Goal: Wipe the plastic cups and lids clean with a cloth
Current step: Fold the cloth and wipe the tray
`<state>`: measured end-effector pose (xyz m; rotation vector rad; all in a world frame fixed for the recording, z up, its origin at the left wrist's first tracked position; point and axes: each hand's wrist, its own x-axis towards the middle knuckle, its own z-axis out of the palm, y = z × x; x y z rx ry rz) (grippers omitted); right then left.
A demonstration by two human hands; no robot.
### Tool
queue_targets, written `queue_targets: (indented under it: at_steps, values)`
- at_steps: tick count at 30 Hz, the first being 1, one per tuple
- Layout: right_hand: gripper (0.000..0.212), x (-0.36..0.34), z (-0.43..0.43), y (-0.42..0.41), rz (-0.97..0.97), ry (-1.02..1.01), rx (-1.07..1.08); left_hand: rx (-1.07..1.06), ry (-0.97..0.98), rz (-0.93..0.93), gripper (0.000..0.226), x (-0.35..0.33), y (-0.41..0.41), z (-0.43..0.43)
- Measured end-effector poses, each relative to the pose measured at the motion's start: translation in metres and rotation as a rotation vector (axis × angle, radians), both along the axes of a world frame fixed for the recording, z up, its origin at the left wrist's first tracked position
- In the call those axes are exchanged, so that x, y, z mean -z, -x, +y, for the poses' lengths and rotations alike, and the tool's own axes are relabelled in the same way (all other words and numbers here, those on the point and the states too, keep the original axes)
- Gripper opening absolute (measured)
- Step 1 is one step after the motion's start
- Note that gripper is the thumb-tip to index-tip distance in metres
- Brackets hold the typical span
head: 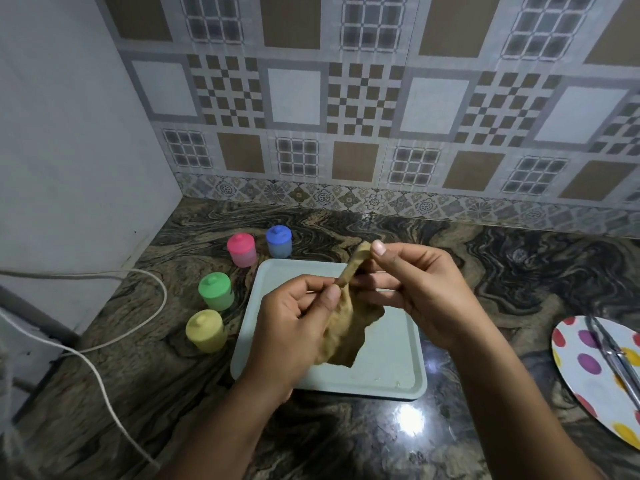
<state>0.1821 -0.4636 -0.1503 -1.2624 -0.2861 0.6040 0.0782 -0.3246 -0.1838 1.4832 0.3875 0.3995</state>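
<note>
Now the cloth (346, 327) hangs limp over the tray (388, 355), its top edge pinched between thumb and fingers by the left hand (294, 320) and right hand (422, 289). Soft and light, it should bunch easily. Left of the tray stand the lidded pink cup (241, 250), blue cup (279, 241), green cup (215, 291) and yellow cup (205, 330): light, best gripped round the body.
</note>
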Motion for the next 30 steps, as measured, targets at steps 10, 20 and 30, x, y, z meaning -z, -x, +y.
queue_targets:
  at_steps: [10, 20, 30]
  values:
    - [0.025, 0.011, 0.003, 0.016, -0.373, 0.177, -0.028, 0.117, 0.623, 0.114, 0.042, -0.003, -0.006, 0.025]
    - [0.007, 0.019, 0.011, 0.02, -0.58, 0.305, 0.106, 0.093, 0.439, 0.065, 0.026, -0.004, -0.003, 0.019]
    - [0.02, 0.032, 0.015, -0.001, 0.035, 0.079, 0.297, -0.051, 0.804, 0.029, 0.03, 0.007, -0.005, 0.036]
